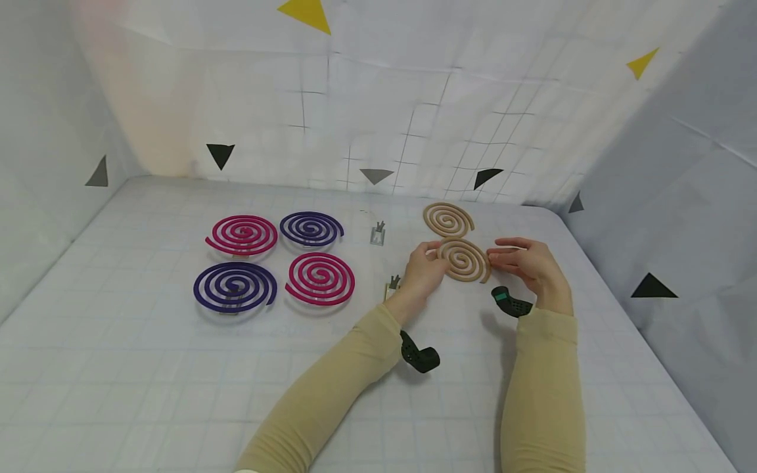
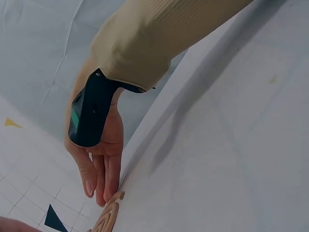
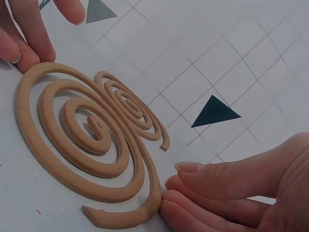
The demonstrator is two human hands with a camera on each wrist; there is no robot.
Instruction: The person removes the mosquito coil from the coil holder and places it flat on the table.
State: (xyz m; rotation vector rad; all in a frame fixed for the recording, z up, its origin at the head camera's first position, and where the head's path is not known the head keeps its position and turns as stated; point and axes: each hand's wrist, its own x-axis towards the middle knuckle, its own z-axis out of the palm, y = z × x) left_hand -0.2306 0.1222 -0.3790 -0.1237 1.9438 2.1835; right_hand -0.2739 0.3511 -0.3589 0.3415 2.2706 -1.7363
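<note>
Two tan mosquito coils lie flat on the white table, one behind the other. At the left edge of the nearer coil [image 1: 464, 261], the fingertips of my left hand [image 1: 421, 272] touch its rim. On the opposite side, my right hand [image 1: 532, 268] has its fairly straight fingers right at the rim, as the right wrist view also shows. The farther coil [image 1: 447, 220] sits against the nearer one's back edge. In the left wrist view, the right hand [image 2: 107, 159] reaches down to the coil's edge, with its thumb apart from the coil.
To the left are two pink coils [image 1: 320, 279] and two purple coils [image 1: 235, 287], raised a little above the table. A small metal stand [image 1: 378, 234] is behind my left hand; another stand [image 1: 391, 288] is partly hidden by that hand. White sheeting [image 1: 236, 85] encloses the table's back and sides.
</note>
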